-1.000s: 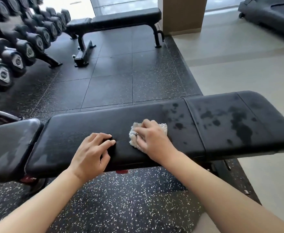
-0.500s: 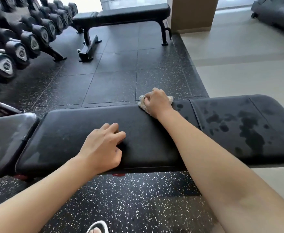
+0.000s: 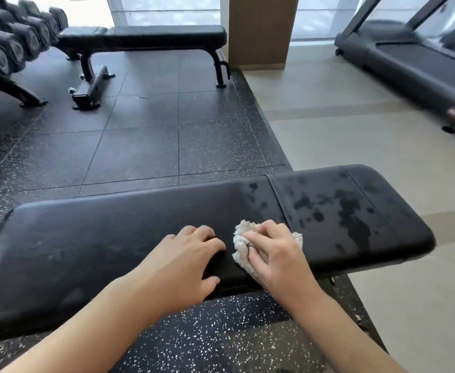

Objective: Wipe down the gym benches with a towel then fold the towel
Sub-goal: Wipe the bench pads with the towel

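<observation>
2 benches (1 wet), 1 towel gripped by right hand, left hand resting open

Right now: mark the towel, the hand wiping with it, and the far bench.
towel [image 3: 241, 239], head view, bunched white cloth left of the fingers
right hand [image 3: 276, 254], head view, back of the hand
far bench [image 3: 164, 36], head view, top of the black pad
</observation>
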A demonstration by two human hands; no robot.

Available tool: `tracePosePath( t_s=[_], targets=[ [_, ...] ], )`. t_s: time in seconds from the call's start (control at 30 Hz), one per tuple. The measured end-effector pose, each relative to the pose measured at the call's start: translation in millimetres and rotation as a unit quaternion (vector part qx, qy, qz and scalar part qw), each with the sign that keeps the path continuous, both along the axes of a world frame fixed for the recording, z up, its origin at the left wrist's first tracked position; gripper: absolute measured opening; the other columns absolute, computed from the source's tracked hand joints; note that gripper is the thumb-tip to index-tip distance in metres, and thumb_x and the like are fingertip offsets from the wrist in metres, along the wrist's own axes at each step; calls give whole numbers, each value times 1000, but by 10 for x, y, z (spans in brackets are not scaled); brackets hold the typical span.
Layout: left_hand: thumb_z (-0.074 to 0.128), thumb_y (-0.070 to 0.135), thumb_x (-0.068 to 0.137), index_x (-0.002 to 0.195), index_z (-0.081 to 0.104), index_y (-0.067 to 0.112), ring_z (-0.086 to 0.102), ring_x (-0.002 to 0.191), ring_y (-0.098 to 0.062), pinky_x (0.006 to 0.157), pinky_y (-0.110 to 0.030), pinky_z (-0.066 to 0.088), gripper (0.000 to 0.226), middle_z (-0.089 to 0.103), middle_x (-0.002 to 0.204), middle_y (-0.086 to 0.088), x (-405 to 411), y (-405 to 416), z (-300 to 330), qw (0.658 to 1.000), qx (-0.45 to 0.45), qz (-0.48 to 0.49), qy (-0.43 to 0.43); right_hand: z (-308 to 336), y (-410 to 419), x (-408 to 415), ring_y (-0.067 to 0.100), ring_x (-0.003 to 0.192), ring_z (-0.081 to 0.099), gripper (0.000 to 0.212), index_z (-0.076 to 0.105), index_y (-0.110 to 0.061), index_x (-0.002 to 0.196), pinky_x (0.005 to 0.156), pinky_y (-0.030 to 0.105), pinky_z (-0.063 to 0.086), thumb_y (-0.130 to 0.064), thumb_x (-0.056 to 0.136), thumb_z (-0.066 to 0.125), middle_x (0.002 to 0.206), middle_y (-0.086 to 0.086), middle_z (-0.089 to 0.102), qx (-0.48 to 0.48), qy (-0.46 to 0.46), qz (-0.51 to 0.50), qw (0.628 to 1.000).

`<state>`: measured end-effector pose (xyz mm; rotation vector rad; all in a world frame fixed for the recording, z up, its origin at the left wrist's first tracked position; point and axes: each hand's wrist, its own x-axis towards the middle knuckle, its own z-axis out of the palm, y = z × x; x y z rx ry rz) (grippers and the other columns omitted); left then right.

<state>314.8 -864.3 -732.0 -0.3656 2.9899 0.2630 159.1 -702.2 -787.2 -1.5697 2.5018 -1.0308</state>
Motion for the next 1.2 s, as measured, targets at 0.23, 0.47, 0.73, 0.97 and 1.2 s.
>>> tracePosePath(
  t_s=[0.23,0.47,0.73,0.97,1.2],
  targets=[
    [59,68,79,142,46,43,40,134,-9,107,-37,45,68,39,148,21,-245,-199,-120,997,21,-58,34,-89,-539,-427,18,93,49,19,77,-21,107,86,29,41,-21,95,62,94,-4,53,3,11,-58,998],
    [66,64,78,134,54,45,41,133,-8,107,-39,46,60,41,147,21,-279,-343,-117,996,48,-61,44,45,-1466,-1101,32,107,56,24,79,-21,109,94,38,45,-25,97,59,103,8,60,71,-1,-92,993],
    [69,59,82,139,52,46,31,141,-4,115,-36,38,61,36,154,25,-217,-425,-172,993,73,-72,53,15,-491,-327,17,97,53,20,76,-30,106,91,38,46,-26,93,61,98,-8,56,14,-4,-46,999],
    [66,61,87,140,52,49,26,146,0,120,-28,31,56,34,156,27,-182,-503,-214,990,90,-80,71,57,78,67,8,100,53,20,74,-30,111,91,16,39,-22,97,63,100,-17,53,4,-1,-25,1000],
    [66,57,89,141,53,48,27,147,-3,121,-28,27,54,35,158,25,-171,-481,-223,991,85,-75,68,55,-1125,-941,24,92,56,19,77,-24,95,79,31,38,-28,95,58,88,-4,49,43,25,-82,995]
  ],
)
